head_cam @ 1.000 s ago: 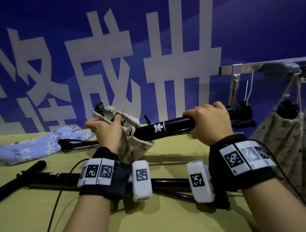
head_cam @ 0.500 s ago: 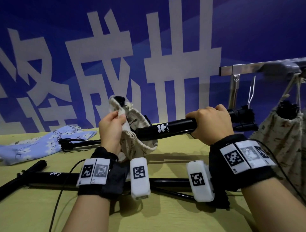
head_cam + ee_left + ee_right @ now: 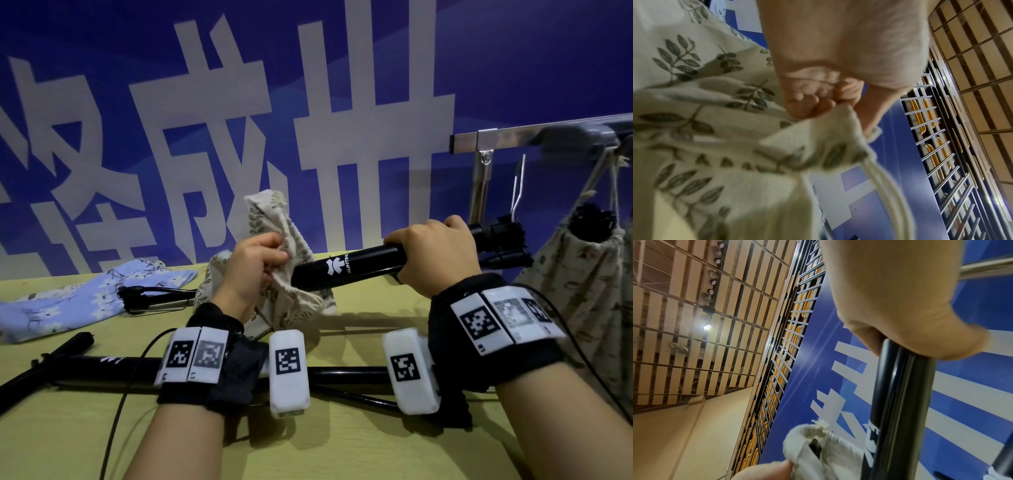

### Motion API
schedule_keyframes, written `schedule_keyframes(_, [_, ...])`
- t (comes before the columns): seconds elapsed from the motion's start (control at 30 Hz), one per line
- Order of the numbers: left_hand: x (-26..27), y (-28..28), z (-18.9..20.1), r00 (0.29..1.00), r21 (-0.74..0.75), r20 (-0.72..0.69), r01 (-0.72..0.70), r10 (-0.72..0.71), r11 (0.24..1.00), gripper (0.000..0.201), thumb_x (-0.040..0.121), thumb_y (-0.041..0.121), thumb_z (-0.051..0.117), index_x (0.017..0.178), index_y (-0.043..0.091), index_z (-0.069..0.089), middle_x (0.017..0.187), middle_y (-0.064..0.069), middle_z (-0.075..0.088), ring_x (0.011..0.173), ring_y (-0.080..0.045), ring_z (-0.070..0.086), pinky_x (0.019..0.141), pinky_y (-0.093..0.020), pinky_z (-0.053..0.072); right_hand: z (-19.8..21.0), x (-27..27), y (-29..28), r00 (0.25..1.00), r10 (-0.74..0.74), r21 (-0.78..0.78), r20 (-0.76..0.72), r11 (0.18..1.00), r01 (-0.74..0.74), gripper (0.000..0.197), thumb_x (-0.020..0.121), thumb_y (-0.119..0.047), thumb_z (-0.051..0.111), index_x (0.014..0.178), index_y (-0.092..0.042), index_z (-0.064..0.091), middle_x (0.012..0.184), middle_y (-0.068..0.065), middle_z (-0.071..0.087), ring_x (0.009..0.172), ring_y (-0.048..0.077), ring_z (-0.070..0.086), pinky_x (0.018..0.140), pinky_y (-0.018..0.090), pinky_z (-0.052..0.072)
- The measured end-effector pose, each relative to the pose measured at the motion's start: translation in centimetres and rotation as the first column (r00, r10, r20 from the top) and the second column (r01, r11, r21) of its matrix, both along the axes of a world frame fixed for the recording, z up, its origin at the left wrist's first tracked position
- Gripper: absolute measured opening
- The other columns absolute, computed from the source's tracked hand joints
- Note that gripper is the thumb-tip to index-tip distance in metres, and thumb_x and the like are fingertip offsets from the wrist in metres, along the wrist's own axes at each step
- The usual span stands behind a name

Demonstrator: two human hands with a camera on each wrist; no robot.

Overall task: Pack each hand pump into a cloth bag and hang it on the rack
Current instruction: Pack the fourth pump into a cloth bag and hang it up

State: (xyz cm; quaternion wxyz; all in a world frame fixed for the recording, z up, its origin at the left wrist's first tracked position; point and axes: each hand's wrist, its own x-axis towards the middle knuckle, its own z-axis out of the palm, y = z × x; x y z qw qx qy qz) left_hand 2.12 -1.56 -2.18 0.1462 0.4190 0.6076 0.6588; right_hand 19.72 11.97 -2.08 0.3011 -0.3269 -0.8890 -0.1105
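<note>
Head view. The right hand (image 3: 436, 255) is wrapped around the black barrel of a hand pump (image 3: 346, 269), held roughly level above the middle of the worktop (image 3: 342, 445). The left hand (image 3: 251, 270) pinches the rim of a leaf-print cloth bag (image 3: 274, 219), drawn over the pump's far end; most of the barrel lies outside the cloth, so this pump is judged only partly bagged. Near the worktop's right edge, 1 filled bag (image 3: 579, 274) hangs by its cord from the rack (image 3: 513, 132), a dark pump end showing at its mouth: 1 unit looks complete. A bare wire hook (image 3: 518, 186) hangs from the rack beside it. Still to pack: a second pump (image 3: 113, 365) along the near edge, under the wrists, and a third black pump (image 3: 150, 298) toward the back-left, touching a blue floral bag (image 3: 68, 301) that lies flat there.

Left wrist view. The fingertips (image 3: 807, 107) are curled tight on a fold of the bag's rim, with the white drawstring (image 3: 885, 186) trailing loose below. The image is blurred; the pump is not visible here.

Right wrist view. The palm and fingers close around the barrel, which runs down into the bag mouth at the lower frame edge. A dark part shows inside the opening.

Judged remaining: seat this pump fully, draw the cord, hang it, then repeat for 2 more.
</note>
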Motion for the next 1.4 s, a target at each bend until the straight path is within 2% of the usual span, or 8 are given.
schedule_keyframes(0.2, [-1.3, -0.2, 0.2, 0.896, 0.259, 0.051, -0.438, 0.441, 0.861, 0.018, 0.082, -0.003, 0.043, 0.069, 0.005, 0.053, 0.089, 0.002, 0.045, 0.069, -0.002, 0.043, 0.052, -0.005, 0.035, 0.3, -0.1, -0.2, 1.000, 0.022, 0.056, 0.015, 0.998, -0.023, 0.018, 0.090, -0.023, 0.056, 0.103, -0.034, 0.062, 0.073, -0.010, 0.049, 0.076, 0.014, 0.040, 0.083, 0.032, 0.026])
schedule_keyframes(0.37, [-2.3, -0.1, -0.3, 0.913, 0.264, 0.224, -0.394, 0.341, 0.880, 0.027, 0.063, 0.017, 0.042, 0.041, 0.025, 0.031, 0.053, 0.005, 0.032, 0.052, -0.012, 0.026, 0.053, -0.028, 0.020, 0.5, 0.0, -0.5, 0.999, 0.035, 0.065, 0.035, 0.997, -0.038, 0.017, 0.092, -0.025, 0.054, 0.104, -0.034, 0.061, 0.075, -0.010, 0.049, 0.078, 0.014, 0.040, 0.083, 0.032, 0.025])
schedule_keyframes(0.57, [-3.5, -0.4, -0.5, 0.788, 0.239, 0.332, -0.602, 0.519, 0.762, 0.035, 0.083, 0.030, 0.063, 0.056, 0.018, 0.044, 0.061, 0.001, 0.040, 0.061, -0.014, 0.037, 0.059, -0.029, 0.030, 0.6, 0.1, -0.7, 0.996, 0.069, 0.098, 0.053, 0.992, -0.074, 0.015, 0.092, -0.026, 0.054, 0.103, -0.035, 0.059, 0.077, -0.011, 0.049, 0.080, 0.012, 0.039, 0.087, 0.032, 0.025])
schedule_keyframes(0.7, [-5.5, -0.5, -1.2, 0.742, 0.214, 0.377, -0.652, 0.555, 0.727, 0.018, 0.090, 0.023, 0.057, 0.091, 0.006, 0.060, 0.083, -0.003, 0.055, 0.079, -0.021, 0.054, 0.068, -0.029, 0.041, 0.6, 0.1, -0.9, 0.995, 0.083, 0.099, 0.056, 0.991, -0.088, 0.016, 0.092, -0.026, 0.054, 0.104, -0.035, 0.059, 0.078, -0.011, 0.049, 0.081, 0.012, 0.040, 0.088, 0.032, 0.025])
schedule_keyframes(0.9, [-3.7, -0.7, -0.3, 0.735, 0.334, -0.052, -0.626, 0.677, 0.705, 0.032, 0.096, 0.018, 0.045, 0.065, 0.015, 0.047, 0.059, 0.000, 0.039, 0.054, -0.010, 0.033, 0.046, -0.012, 0.028, 0.8, 0.0, -1.1, 0.994, 0.093, 0.126, 0.060, 0.987, -0.100, 0.017, 0.092, -0.025, 0.055, 0.104, -0.035, 0.061, 0.078, -0.011, 0.047, 0.084, 0.015, 0.048, 0.087, 0.033, 0.025])
schedule_keyframes(1.03, [-1.2, -0.6, 0.5, 0.807, 0.401, -0.255, -0.413, 0.532, 0.818, 0.017, 0.098, 0.019, 0.046, 0.089, 0.017, 0.060, 0.075, 0.013, 0.056, 0.067, 0.004, 0.053, 0.058, -0.002, 0.038, 0.6, -0.1, -0.8, 0.995, 0.091, 0.102, 0.048, 0.990, -0.095, 0.015, 0.091, -0.023, 0.056, 0.100, -0.034, 0.062, 0.074, -0.011, 0.047, 0.077, 0.013, 0.040, 0.081, 0.030, 0.022])
schedule_keyframes(1.23, [0.7, -0.3, 0.6, 0.936, 0.230, -0.300, -0.118, 0.185, 0.966, 0.017, 0.092, 0.015, 0.054, 0.083, 0.023, 0.065, 0.077, 0.012, 0.066, 0.066, 0.008, 0.060, 0.058, -0.007, 0.046, 0.4, -0.1, -0.7, 0.998, 0.046, 0.078, 0.053, 0.996, -0.050, 0.013, 0.089, -0.022, 0.055, 0.091, -0.032, 0.062, 0.055, -0.010, 0.035, 0.068, 0.014, 0.041, 0.077, 0.029, 0.020])
schedule_keyframes(1.4, [2.9, 0.5, 0.2, 0.924, 0.050, -0.373, 0.112, -0.085, 0.992, 0.018, 0.089, 0.009, 0.055, 0.084, 0.021, 0.068, 0.073, 0.021, 0.069, 0.073, 0.007, 0.062, 0.066, -0.008, 0.047, 0.4, -0.2, -0.7, 0.996, 0.053, 0.029, 0.074, 0.998, -0.056, 0.017, 0.086, -0.020, 0.055, 0.094, -0.032, 0.063, 0.067, -0.009, 0.054, 0.070, 0.014, 0.050, 0.082, 0.030, 0.026])
